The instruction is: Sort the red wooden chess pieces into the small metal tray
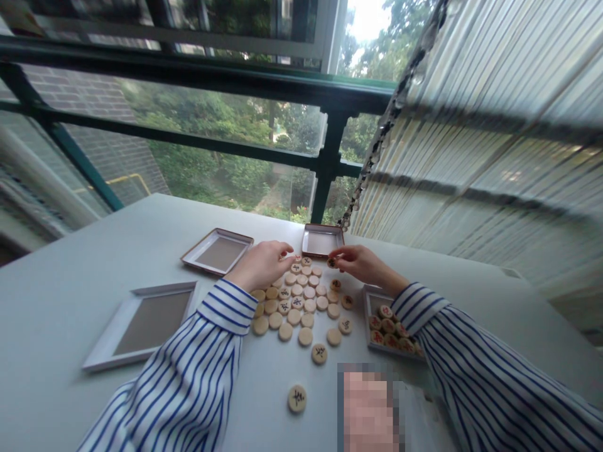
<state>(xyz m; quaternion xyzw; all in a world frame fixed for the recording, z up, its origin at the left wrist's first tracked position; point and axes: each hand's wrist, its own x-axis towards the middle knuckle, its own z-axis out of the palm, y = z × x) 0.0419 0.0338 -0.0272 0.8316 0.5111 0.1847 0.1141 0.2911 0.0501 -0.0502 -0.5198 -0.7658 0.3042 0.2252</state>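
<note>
White tabletop (254,402), smooth, carries everything. Biggest on it: the shallow white-walled tray (106,342) at near left, grey-brown floor bare. Far-left tray (219,252) has a brown rim, same floor; the far-middle tray (323,242) is smaller, also brown-rimmed. Right tray (366,314) holds xiangqi pieces with red characters (387,325), packed close, partly under my right sleeve (419,307).

Right hand (362,263): grip pinched on a dark-marked xiangqi piece (331,262), fingers over part of it, just in front of the far-middle tray. Left hand (264,265): grip released, thumb and fingers parted, just beside a red-marked piece (297,258).

Loose xiangqi pieces (309,292) sit between my forearms: round, thick, pale wood discs. Most show plain tops, cream to slightly yellower on the left of the cluster; several show black characters. Spacing is tight in the middle, looser on the right. Nearest me, one black-character piece (297,398) lies well apart, flat, face up. Characters too blurred to read reliably.
</note>
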